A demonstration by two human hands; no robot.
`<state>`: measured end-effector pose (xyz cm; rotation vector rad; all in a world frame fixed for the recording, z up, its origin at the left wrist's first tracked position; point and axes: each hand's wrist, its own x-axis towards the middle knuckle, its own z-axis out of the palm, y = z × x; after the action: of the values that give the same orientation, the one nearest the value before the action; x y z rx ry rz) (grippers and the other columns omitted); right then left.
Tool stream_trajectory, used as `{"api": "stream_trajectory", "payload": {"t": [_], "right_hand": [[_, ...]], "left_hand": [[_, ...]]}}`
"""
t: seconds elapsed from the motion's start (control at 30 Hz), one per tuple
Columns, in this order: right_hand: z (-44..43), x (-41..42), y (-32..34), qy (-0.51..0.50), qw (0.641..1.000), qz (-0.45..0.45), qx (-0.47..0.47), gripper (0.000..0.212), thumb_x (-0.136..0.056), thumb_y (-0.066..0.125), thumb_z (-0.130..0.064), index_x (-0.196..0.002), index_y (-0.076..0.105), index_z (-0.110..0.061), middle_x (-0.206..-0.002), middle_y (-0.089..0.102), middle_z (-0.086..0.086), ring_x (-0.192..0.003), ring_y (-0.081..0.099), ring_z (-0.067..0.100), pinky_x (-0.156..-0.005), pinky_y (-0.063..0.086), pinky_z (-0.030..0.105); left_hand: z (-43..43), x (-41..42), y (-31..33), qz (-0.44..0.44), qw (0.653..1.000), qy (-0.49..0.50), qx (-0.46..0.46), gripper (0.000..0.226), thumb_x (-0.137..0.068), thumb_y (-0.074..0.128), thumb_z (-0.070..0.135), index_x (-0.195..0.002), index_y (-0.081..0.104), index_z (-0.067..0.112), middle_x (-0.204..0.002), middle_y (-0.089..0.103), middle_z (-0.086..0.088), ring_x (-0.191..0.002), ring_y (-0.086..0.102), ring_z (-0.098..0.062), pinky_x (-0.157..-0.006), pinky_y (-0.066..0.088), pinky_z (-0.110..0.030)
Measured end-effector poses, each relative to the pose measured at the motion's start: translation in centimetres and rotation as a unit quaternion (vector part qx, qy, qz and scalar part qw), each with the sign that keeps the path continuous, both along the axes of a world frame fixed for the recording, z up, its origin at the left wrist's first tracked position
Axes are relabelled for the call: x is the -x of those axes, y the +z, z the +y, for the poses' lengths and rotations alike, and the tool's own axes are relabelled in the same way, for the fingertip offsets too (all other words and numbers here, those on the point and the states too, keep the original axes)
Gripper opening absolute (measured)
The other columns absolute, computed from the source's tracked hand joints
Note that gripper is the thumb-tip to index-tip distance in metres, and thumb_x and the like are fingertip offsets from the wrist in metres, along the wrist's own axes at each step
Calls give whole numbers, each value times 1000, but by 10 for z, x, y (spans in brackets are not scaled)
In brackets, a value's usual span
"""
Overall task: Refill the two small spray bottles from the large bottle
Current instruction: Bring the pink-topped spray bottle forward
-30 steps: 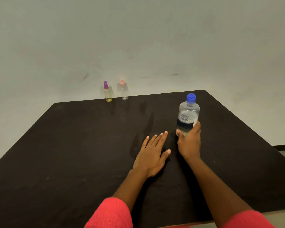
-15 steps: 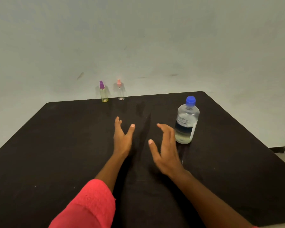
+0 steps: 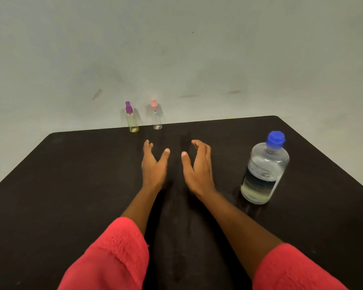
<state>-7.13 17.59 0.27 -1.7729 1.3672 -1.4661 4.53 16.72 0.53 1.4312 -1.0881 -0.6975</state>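
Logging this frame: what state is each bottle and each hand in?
Large bottle: upright, blue cap on, partly full.
Purple-capped spray bottle: upright, sprayer on, yellowish liquid at the bottom.
Pink-capped spray bottle: upright, sprayer on, looks nearly empty.
Left hand: open, holding nothing.
Right hand: open, holding nothing.

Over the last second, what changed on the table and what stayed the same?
The right hand let go of the large bottle and moved forward and left. The left hand rose from lying flat on the table and reached forward. Both are empty, short of the purple-capped spray bottle and the pink-capped spray bottle. All three bottles stayed put, upright and capped.
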Motion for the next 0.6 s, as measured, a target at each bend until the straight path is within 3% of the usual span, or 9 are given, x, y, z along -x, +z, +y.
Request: {"api": "stream_trajectory", "payload": {"t": [0.2,0.37,0.47,0.6], "right_hand": [[-51,-26,2,78,992,38,-87,52,-100,47,-26,-147,29,-12,-151,28,1,-135,33,10,-98,23,13],[-100,-55,7,94,984,-1,-150,55,-101,42,-26,-152,22,-13,-157,25,5,-144,24,17,-117,22,30],[-127,-66,7,101,980,-34,-168,56,-101,41,-26,-152,21,-15,-158,25,5,-144,25,18,-118,24,37],[-158,-76,6,104,977,-59,-178,54,-100,43,-26,-151,25,-18,-154,33,2,-140,33,18,-115,30,37]], "left_hand": [[-49,-13,-2,29,1000,3,4,66,-93,58,29,-148,25,15,-150,35,-2,-139,31,-14,-114,26,-32],[-84,-22,-3,34,999,-2,3,63,-95,53,35,-148,25,17,-152,32,0,-139,30,-16,-115,27,-39],[-106,-27,-5,35,999,-8,3,62,-96,50,36,-149,24,18,-151,33,-2,-138,31,-18,-112,28,-32],[-127,-32,-3,33,999,-12,3,59,-97,48,34,-148,25,16,-138,42,4,-128,40,-11,-95,32,-20]]}}
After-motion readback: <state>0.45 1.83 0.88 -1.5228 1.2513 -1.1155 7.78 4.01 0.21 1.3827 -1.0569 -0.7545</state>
